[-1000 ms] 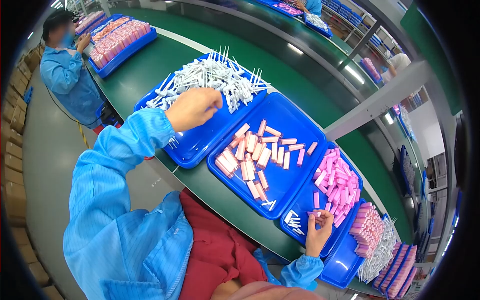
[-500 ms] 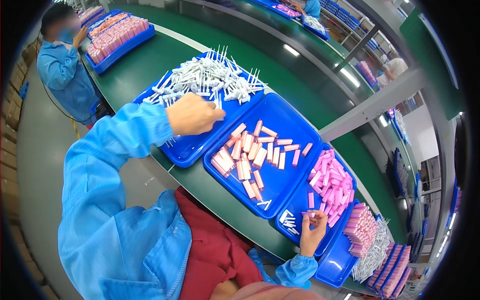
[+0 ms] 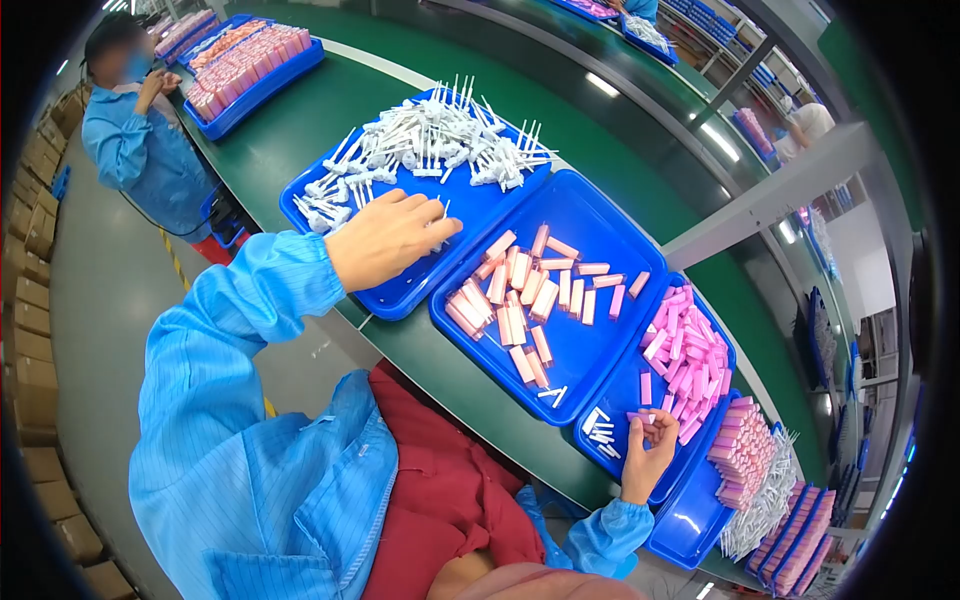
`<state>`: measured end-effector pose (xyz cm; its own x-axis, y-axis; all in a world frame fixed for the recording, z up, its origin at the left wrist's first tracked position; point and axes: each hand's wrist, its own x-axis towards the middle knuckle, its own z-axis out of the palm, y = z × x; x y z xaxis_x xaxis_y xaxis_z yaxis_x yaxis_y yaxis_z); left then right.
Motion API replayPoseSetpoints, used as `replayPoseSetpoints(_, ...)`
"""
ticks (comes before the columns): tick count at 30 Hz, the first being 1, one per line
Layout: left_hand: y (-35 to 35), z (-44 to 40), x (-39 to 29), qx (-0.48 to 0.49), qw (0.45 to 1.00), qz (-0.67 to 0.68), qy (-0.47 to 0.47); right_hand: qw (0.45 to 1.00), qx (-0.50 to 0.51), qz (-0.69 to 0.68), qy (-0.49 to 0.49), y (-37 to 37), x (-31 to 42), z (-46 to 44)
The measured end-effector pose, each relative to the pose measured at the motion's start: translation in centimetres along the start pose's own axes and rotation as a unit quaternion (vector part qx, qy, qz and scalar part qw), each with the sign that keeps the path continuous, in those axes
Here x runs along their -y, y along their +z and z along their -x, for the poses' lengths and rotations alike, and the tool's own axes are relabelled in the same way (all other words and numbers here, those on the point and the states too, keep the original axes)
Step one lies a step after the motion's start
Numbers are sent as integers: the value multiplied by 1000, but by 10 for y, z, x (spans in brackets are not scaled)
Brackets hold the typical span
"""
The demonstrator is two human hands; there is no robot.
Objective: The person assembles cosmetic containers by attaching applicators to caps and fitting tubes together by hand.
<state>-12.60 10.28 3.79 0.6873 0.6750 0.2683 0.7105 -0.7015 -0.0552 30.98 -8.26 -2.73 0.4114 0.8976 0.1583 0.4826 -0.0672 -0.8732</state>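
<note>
My left hand [image 3: 395, 238] is over the front part of a blue tray [image 3: 395, 300] with a heap of white stemmed parts [image 3: 430, 140]. Its fingers are closed on a white part, mostly hidden by them. My right hand [image 3: 650, 452] pinches a small pink piece [image 3: 641, 416] above a smaller blue tray [image 3: 612, 385], which holds a pile of pink pieces [image 3: 690, 350] and several small white pieces [image 3: 600, 430]. Between the hands, a blue tray [image 3: 590, 375] holds scattered clear-and-pink tubes [image 3: 545, 298] and a few white pieces [image 3: 553, 395].
At the lower right are an overlapping blue tray [image 3: 685, 528], stacked pink tubes [image 3: 742, 450] and white parts [image 3: 762, 505]. A co-worker [image 3: 145, 140] stands at the left near a full tray [image 3: 262, 92]. A metal beam [image 3: 765, 195] crosses the right side.
My left hand has shifted slightly down and right relative to the white heap, closing on a white part. My right hand still pinches the pink piece. The view has moved slightly.
</note>
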Motion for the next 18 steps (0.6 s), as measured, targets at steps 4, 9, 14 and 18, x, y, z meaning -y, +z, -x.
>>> replayPoseSetpoints(4, -15, 5, 0, -25, 999, 31, -17, 1000, 4, 8, 1, -1, 2, -1)
replayPoseSetpoints(9, 0, 17, 25, -28, 998, -41, -26, 1000, 6, -4, -2, -1, -4, -2)
replayPoseSetpoints(14, -22, 21, 24, 45, 991, 19, -125, 1000, -1, -5, 6, -1, -2, -1)
replayPoseSetpoints(18, -44, 24, 17, -40, 956, 188, -220, 1000, 4, 3, 8, -1, 0, -2)
